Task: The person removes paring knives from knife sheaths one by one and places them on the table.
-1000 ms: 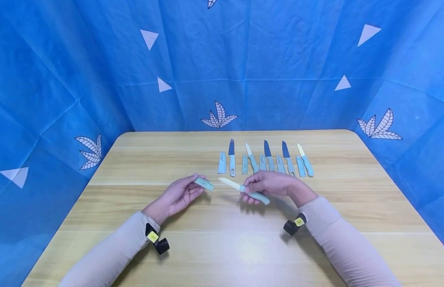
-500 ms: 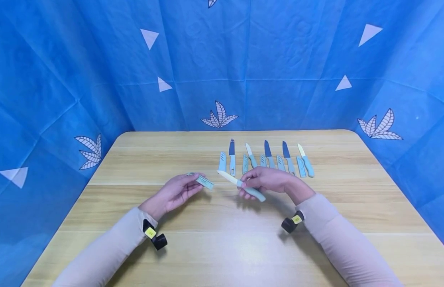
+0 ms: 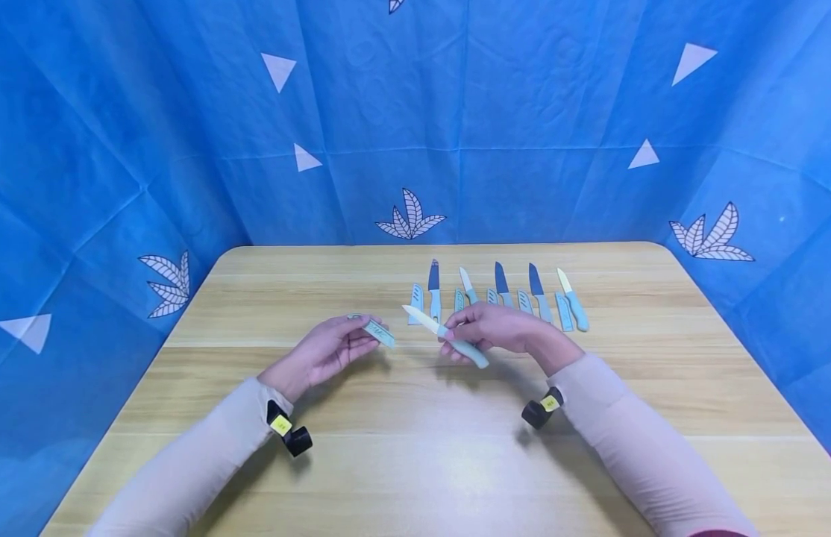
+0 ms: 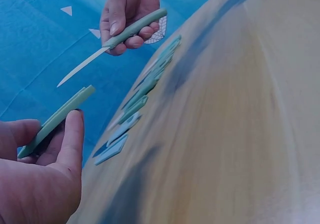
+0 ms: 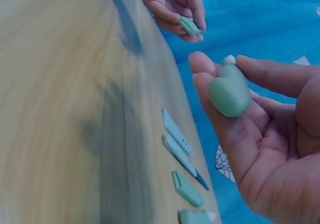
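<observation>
My left hand (image 3: 328, 350) pinches a light green knife sheath (image 3: 378, 333) between thumb and fingers, above the table. In the left wrist view the sheath (image 4: 59, 118) slants upward, its open end toward the blade. My right hand (image 3: 492, 330) grips a paring knife (image 3: 464, 350) by its pale green handle, the whitish blade bare and aimed toward the sheath. A short gap separates the blade tip from the sheath. The right wrist view shows the handle's butt end (image 5: 230, 94) between thumb and fingers.
Behind the hands, a row of several knives and sheaths lies on the wooden table (image 3: 308, 283). It includes a dark-bladed knife (image 3: 434, 280), a blue sheath (image 3: 416, 300), another dark-bladed knife (image 3: 536, 282) and a white-bladed knife (image 3: 575, 304). A blue patterned cloth (image 3: 536, 112) hangs behind.
Both hands have moved slightly away from the body, the right also leftward with the knife. The knife's blade has tilted further up, and the sheath remains in the left hand.
</observation>
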`<action>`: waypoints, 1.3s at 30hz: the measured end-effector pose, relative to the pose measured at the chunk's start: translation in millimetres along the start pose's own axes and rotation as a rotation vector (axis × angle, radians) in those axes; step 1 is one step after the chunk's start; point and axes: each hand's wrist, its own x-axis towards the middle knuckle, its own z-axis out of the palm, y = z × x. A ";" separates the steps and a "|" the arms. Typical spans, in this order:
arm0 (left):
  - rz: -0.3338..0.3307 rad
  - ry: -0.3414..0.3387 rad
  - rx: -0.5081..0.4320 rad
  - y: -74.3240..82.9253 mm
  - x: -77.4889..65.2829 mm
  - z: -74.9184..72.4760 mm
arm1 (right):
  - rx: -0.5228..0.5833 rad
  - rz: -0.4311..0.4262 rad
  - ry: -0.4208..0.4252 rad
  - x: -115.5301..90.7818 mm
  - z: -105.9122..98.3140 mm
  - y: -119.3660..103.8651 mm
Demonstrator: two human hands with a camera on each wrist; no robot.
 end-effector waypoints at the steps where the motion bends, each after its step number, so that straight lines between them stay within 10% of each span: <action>1: 0.001 0.000 0.006 1.4 0.7 0.0 | 0.000 -0.002 0.006 0.6 0.4 -1.3; 39: 0.009 0.051 0.271 42.7 25.9 -6.8 | 0.003 -0.003 0.098 31.3 1.5 -31.3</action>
